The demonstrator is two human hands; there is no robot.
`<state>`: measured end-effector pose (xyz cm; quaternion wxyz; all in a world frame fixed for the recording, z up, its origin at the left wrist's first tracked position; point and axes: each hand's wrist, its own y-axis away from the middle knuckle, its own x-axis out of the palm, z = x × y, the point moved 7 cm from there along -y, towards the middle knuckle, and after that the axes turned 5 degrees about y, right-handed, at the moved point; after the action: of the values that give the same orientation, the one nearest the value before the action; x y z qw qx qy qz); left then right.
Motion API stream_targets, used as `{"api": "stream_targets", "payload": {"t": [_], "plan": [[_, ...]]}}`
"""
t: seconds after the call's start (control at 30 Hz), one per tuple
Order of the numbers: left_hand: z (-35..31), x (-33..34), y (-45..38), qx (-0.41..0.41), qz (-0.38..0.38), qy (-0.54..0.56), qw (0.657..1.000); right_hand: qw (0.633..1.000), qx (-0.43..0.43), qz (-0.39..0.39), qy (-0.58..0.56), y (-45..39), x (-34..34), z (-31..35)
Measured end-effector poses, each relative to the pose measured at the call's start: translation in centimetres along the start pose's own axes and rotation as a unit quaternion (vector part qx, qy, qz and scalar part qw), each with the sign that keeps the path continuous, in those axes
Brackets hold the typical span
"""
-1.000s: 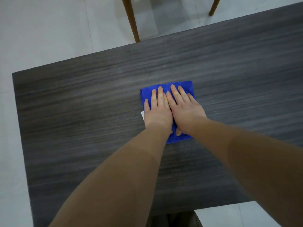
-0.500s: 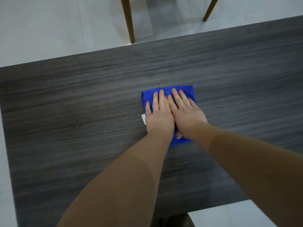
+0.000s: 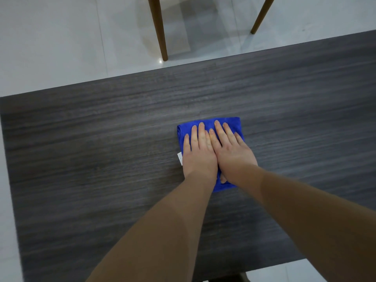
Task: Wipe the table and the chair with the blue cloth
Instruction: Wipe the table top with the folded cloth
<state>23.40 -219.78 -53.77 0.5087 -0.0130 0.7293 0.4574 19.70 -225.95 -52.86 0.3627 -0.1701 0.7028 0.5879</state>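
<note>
Two bare forearms reach from the near edge across a dark, wood-grained surface (image 3: 101, 159), converging on a folded blue cloth (image 3: 211, 127) that lies flat on it, roughly midway between the near and far edges. The left hand (image 3: 198, 153) and the right hand (image 3: 232, 153) rest palm-down on the cloth, side by side and touching along their inner edges. The fingers of both hands are straight and held together, pressing on the fabric rather than curling round it; nothing is gripped. The right thumb is tucked beneath the hand at the cloth's near edge. Blue fabric shows beyond the fingertips, left of the left hand, and as a corner nearer than the wrists. A small white tag (image 3: 179, 158) projects from the cloth's edge just left of the left hand.

To either side of the hands the surface shows only grain. Beyond the fingertips, past the far edge of the surface, lies a pale tiled floor (image 3: 61, 37). On it, well apart from the hands, stand two brown wooden chair legs: one (image 3: 159, 31) ahead and to the left, the other (image 3: 261, 15) ahead and to the right, slanting. The rest of the chair is out of frame.
</note>
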Motion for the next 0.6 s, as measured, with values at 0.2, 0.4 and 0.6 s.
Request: {"api": "stream_targets", "payload": {"t": [0.2, 0.4, 0.6], "plan": [[0.2, 0.4, -0.2, -0.009, 0.000, -0.003, 1.000, 1.000, -0.004, 0.006, -0.023, 0.5, -0.7, 0.0], [0.1, 0.1, 0.0, -0.014, -0.004, -0.029, 0.999, 0.999, -0.024, 0.017, -0.030, 0.8, -0.8, -0.1], [-0.7, 0.1, 0.1, -0.034, 0.001, -0.042, 0.999, 0.998, -0.053, 0.000, -0.025, 1.1, -0.3, -1.3]]}}
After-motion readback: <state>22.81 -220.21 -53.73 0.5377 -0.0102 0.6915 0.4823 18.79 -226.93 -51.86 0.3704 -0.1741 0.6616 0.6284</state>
